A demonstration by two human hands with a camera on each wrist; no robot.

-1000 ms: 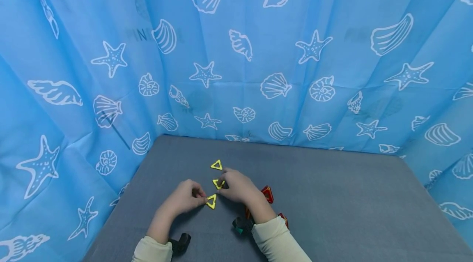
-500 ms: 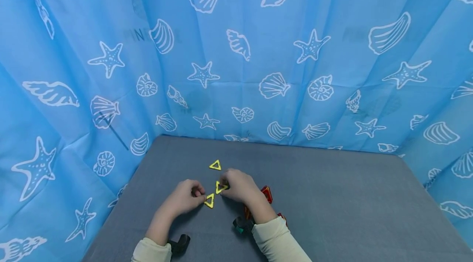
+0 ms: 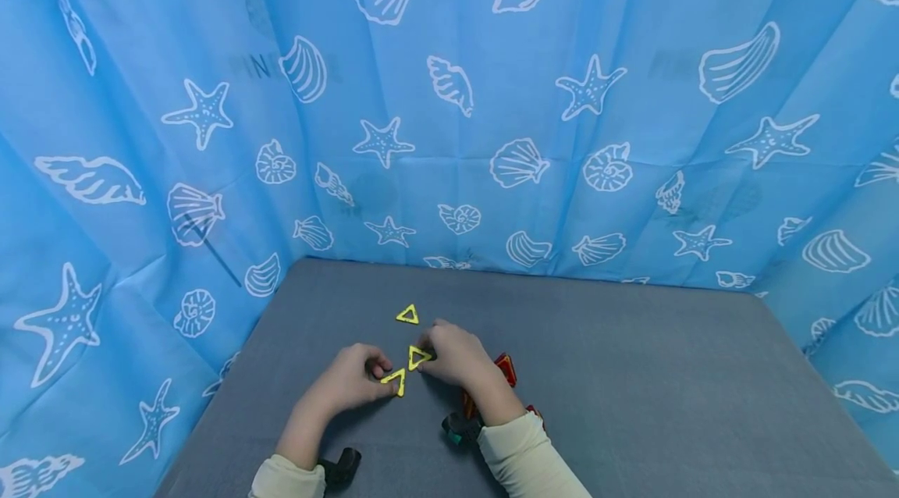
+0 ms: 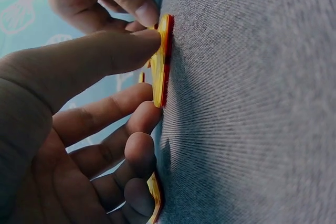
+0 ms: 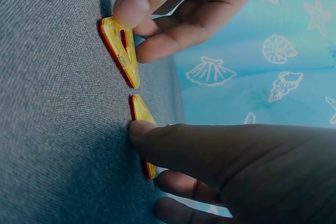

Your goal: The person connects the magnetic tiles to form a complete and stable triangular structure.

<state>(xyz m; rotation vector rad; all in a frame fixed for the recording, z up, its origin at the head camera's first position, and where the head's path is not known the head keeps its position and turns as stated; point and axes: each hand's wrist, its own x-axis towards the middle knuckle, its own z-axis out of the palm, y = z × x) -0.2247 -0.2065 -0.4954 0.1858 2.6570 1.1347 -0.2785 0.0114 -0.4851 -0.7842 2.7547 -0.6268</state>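
Two yellow triangular tiles with open centres lie close together on the grey table, one at each hand. My left hand (image 3: 351, 377) pinches the nearer triangular tile (image 3: 401, 382), its thumb on the tile's face in the left wrist view. My right hand (image 3: 453, 353) pinches the other triangular tile (image 3: 413, 358) by its right side. In the right wrist view the left hand's tile (image 5: 111, 31) and the right hand's tile (image 5: 138, 103) have corners facing across a small gap. Red edges show under both.
A third yellow triangle (image 3: 407, 314) lies farther back. Red tiles (image 3: 506, 369) sit beside the right forearm, partly hidden. Another yellow piece (image 4: 154, 195) shows behind the left fingers in the left wrist view. A blue shell-patterned curtain (image 3: 463, 131) hangs behind the table.
The right hand's triangle has turned and shifted slightly nearer, its outline now more exposed. The left hand's triangle has turned too. Both hands stay almost in place.
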